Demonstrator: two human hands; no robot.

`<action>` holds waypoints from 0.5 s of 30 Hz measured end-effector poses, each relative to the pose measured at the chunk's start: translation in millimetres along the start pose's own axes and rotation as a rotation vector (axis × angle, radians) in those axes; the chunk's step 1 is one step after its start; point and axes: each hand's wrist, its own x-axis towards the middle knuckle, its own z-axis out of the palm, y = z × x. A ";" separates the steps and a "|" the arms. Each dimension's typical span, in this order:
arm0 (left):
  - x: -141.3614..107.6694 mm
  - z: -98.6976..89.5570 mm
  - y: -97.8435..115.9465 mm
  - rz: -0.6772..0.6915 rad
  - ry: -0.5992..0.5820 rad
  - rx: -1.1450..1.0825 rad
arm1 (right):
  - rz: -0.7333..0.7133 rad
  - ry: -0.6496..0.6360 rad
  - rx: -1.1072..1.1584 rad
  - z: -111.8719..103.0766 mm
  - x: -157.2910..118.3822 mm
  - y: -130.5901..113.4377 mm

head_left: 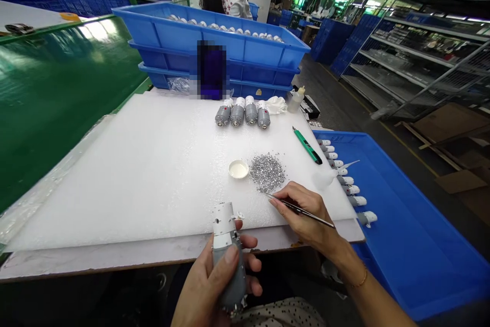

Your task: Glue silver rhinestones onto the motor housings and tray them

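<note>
My left hand [214, 276] is wrapped round a grey and white cylindrical device [225, 245], its white end pointing up and away at the front edge of the table. Pinched in my right hand [302, 215] is a pair of thin metal tweezers [306, 212]. The tips of the tweezers touch or nearly touch the near edge of a pile of small silver screws [267, 171]; whether a screw is between them is too small to tell. A small round white dish [238, 169] sits just left of the pile.
Several similar devices [237, 112] stand at the back, beside a white cloth [276, 105] and a bottle [296, 100]. A green cutter [307, 145] lies at the right. Blue crates [218, 54] are stacked behind; a blue bin [413, 235] holds more devices. A person [237, 0] is beyond.
</note>
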 end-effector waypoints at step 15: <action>3.9 5.4 1.0 0.080 0.023 0.149 | -0.012 0.003 -0.039 -1.4 -6.3 -1.8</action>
